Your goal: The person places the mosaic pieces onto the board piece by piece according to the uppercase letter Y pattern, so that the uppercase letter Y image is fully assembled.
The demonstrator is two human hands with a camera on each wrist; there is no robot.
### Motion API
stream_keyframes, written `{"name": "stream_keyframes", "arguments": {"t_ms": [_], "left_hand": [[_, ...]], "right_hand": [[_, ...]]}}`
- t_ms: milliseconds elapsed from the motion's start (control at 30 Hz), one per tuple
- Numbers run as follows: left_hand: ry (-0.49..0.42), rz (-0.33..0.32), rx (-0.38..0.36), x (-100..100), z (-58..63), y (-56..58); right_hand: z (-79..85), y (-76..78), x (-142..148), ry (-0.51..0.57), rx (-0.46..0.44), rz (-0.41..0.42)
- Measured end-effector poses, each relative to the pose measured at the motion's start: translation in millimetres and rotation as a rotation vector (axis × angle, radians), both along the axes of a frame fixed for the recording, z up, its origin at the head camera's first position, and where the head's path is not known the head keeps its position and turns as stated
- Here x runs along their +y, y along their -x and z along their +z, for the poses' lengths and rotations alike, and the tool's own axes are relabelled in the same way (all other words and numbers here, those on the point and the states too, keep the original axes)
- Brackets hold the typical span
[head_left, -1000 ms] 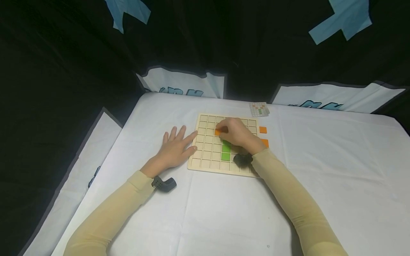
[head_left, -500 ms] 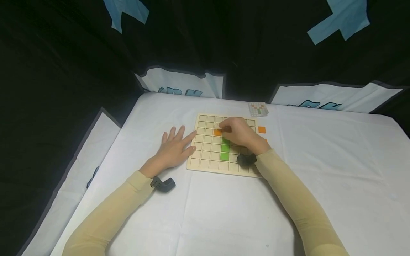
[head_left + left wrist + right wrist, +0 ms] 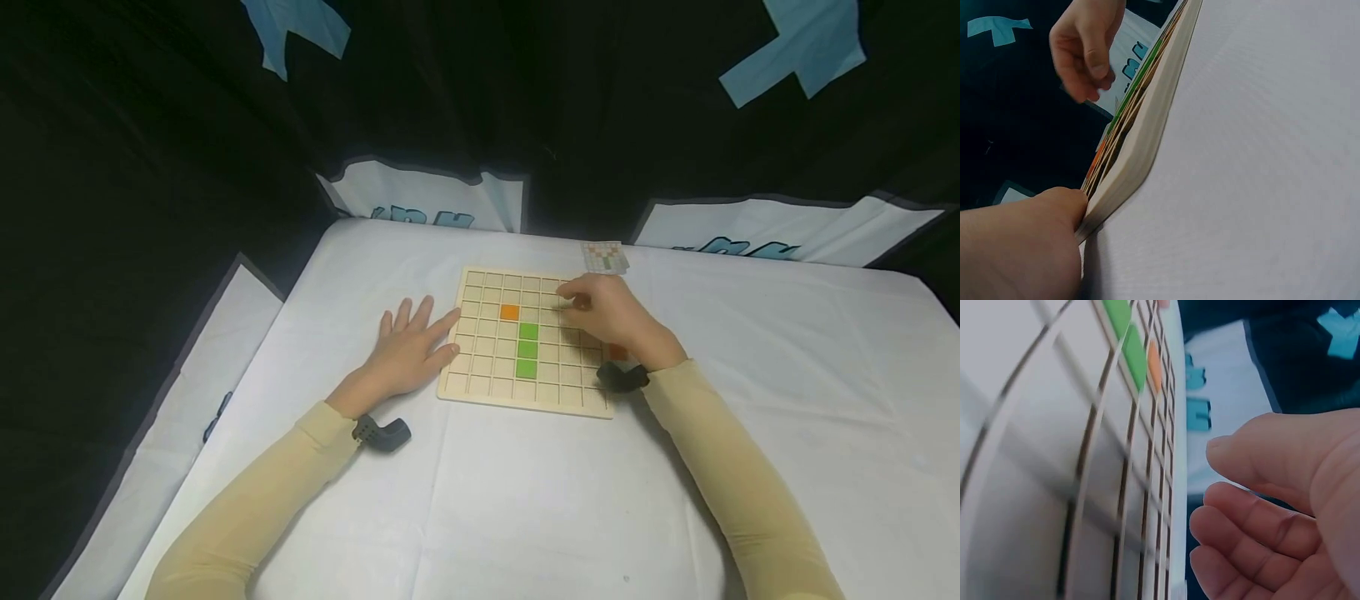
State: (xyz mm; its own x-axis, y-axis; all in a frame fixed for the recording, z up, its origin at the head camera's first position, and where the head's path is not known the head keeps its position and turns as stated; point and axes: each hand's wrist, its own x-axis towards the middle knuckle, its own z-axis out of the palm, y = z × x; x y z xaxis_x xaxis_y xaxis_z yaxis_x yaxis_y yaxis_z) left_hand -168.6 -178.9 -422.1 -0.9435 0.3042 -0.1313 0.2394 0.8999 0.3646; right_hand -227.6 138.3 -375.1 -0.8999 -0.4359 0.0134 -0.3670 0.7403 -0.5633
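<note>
Black curtain (image 3: pixel 600 117) runs behind the desk's far edge and down its left side. Desk (image 3: pixel 525 508) has a white cloth over it. White panels (image 3: pixel 450 200) with blue lettering show past the far edge. Tan sleeves (image 3: pixel 255 500) come in from the near side, left and right.

Board (image 3: pixel 566 396): pale, gridded, flat on the desk, toward the far edge. Left grip (image 3: pixel 405 354): wide, bare hand palm down on the desk, fingers spread, forefinger and thumb at the board's left edge. Right grip (image 3: pixel 618 317): narrow, fingers loosely curled, thumb apart from them in the right wrist view; raised over the board's right side, toward its far right corner.

Dark wrist units (image 3: pixel 382 433) on both wrists. Card (image 3: pixel 604 257), printed grid, on the desk just past the board's far right corner.

Green tiles (image 3: pixel 527 350): three in one column, mid-board. Orange tile (image 3: pixel 510 312): on the board, diagonal to the farthest green, toward the far left corner. Second orange tile (image 3: pixel 617 353): just beside the board's right edge, partly hidden by the right wrist.
</note>
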Motion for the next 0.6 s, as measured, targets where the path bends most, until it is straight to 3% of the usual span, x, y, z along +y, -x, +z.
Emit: {"name": "stream_keyframes", "arguments": {"t_ms": [333,600], "left_hand": [[0.001,0.003,-0.008,2,3.4,-1.1],[-0.004,-0.002,0.000,1,2.4,-0.8]], "right_hand": [[-7.2,-10.9,50,-0.089,-0.040,-0.112],[-9.6,-18.7,67,-0.093,-0.044,-0.122]]}}
